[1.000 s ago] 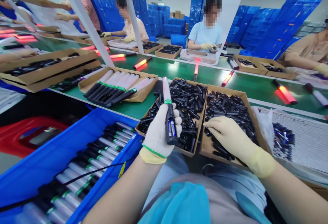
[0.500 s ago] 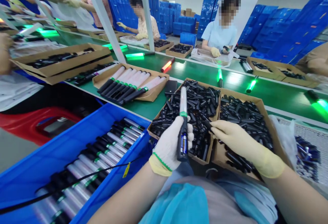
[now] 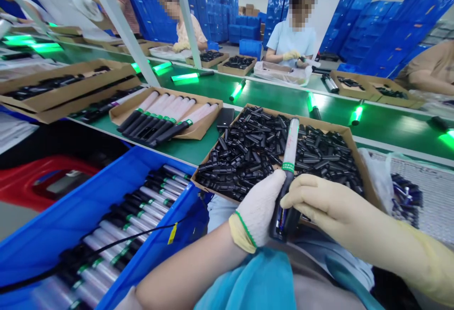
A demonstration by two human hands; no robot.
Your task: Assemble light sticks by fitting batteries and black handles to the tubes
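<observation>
My left hand [image 3: 260, 206], in a white knit glove over a yellow one, is wrapped round the black handle of a light stick [image 3: 290, 144]. The stick tilts upward, its clear tube and green band above the fist and batteries showing in the handle's uncovered slot. My right hand [image 3: 322, 201], in a thin yellow glove, has its fingertips against that handle. A black battery cover [image 3: 293, 219] shows partly below its fingers; the rest is hidden. Just beyond both hands are cardboard trays [image 3: 342, 132] heaped with small black plastic covers [image 3: 244, 158].
A blue bin [image 3: 46, 248] at left holds several light sticks; a black cable crosses it. More sticks lie in a cardboard tray [image 3: 209, 128], beside a dark phone [image 3: 225, 118]. Lit green sticks lie on the green belt [image 3: 262, 94]. Batteries [image 3: 406, 201] sit at right. Co-workers sit opposite.
My right hand has come from the cover trays to the stick's handle, bringing a black cover. My left hand with the stick appears farther right. The view has shifted; a red-lit stick now glows green.
</observation>
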